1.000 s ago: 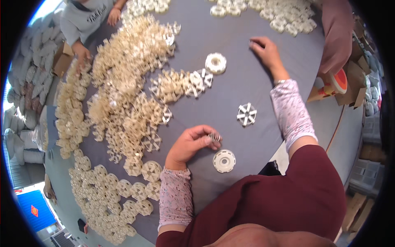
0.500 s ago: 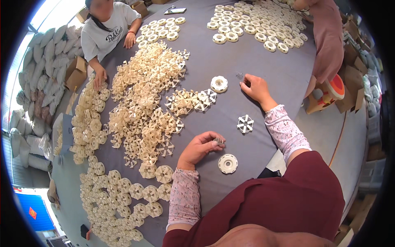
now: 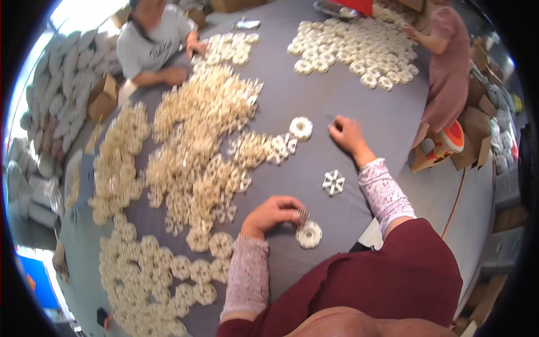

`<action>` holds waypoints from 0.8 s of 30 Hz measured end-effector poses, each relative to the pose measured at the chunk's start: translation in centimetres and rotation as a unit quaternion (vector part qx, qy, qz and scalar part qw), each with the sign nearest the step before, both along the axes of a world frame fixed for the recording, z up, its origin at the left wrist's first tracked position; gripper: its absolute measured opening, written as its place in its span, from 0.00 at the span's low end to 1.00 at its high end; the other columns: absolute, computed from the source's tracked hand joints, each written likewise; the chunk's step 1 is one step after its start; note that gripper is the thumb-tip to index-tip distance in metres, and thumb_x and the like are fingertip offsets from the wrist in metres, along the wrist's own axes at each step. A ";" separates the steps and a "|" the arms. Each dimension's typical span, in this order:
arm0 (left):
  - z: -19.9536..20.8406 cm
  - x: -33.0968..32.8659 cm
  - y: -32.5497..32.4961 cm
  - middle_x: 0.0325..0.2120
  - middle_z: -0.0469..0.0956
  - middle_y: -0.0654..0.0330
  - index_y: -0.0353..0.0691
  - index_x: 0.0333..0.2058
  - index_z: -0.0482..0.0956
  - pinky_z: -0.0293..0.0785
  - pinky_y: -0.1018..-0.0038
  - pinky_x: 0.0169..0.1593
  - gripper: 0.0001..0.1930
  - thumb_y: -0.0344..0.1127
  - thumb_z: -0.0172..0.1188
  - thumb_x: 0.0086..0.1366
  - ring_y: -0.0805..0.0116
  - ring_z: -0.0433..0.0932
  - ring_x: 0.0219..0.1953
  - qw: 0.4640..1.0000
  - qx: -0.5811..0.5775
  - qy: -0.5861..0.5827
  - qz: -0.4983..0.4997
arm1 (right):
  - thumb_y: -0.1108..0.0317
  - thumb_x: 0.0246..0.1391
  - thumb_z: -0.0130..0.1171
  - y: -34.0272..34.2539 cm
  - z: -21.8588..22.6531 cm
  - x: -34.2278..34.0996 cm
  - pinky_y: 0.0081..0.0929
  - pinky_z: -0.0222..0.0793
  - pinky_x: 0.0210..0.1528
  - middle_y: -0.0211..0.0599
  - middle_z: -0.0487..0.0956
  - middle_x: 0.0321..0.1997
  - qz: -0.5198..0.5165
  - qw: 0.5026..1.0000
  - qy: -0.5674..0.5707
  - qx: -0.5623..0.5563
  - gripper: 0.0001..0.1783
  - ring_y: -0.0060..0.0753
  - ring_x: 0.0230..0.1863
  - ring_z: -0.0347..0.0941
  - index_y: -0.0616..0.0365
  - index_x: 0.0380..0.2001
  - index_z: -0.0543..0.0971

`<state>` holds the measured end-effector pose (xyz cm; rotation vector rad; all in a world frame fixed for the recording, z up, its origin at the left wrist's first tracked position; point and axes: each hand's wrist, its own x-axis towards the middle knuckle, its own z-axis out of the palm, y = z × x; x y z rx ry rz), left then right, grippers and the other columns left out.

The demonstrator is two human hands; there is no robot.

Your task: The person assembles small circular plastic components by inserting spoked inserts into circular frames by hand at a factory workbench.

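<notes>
My left hand (image 3: 275, 215) is closed in a pinch on a metal coil spring (image 3: 302, 214). The spring hangs at the upper edge of a cream round ring-shaped housing (image 3: 309, 235); whether they touch I cannot tell. Farther off, my right hand (image 3: 346, 133) has its fingers curled, with a small coil spring (image 3: 330, 117) at its fingertips. A second round housing (image 3: 301, 128) lies left of that hand. Between my forearms rests a spoked white wheel piece (image 3: 333, 183), flat on the grey tablecloth (image 3: 281, 185).
A large heap of loose cream spoked parts (image 3: 196, 118) covers the table's left middle. Assembled round pieces (image 3: 151, 269) spread along the near left, more housings (image 3: 353, 48) at the far side. Two co-workers stand at the far left and far right. A patterned stool or bucket (image 3: 443, 143) stands beyond the right edge.
My left hand has brought its spring closer to the near housing. My right hand keeps its place by the other spring. The left co-worker's hand has left the side pile. The view has shifted slightly.
</notes>
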<state>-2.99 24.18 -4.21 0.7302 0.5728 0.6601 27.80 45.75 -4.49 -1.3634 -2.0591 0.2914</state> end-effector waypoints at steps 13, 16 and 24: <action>0.1 0.1 0.5 0.41 0.88 0.58 0.30 0.48 0.87 0.85 0.72 0.49 0.13 0.29 0.72 0.67 0.70 0.87 0.40 0.997 0.061 0.006 -0.054 | 0.64 0.57 0.72 -6.4 6.8 -14.3 0.47 0.79 0.56 0.51 0.77 0.59 0.238 0.951 -0.179 -0.085 0.34 0.57 0.51 0.80 0.61 0.64 0.73; 0.2 0.4 1.0 0.41 0.88 0.59 0.31 0.48 0.87 0.85 0.73 0.48 0.13 0.28 0.73 0.67 0.72 0.87 0.40 0.996 0.064 0.000 -0.065 | 0.66 0.58 0.70 -5.0 5.2 -19.6 0.51 0.77 0.58 0.53 0.76 0.60 0.276 0.937 -0.192 -0.091 0.29 0.63 0.53 0.79 0.64 0.60 0.73; -0.8 0.5 0.7 0.44 0.87 0.63 0.33 0.50 0.86 0.82 0.76 0.51 0.15 0.24 0.73 0.64 0.77 0.84 0.45 0.995 0.076 -0.021 -0.054 | 0.66 0.63 0.64 -5.8 4.8 -25.5 0.52 0.79 0.55 0.50 0.79 0.54 0.355 0.922 -0.134 -0.077 0.24 0.61 0.53 0.81 0.58 0.61 0.76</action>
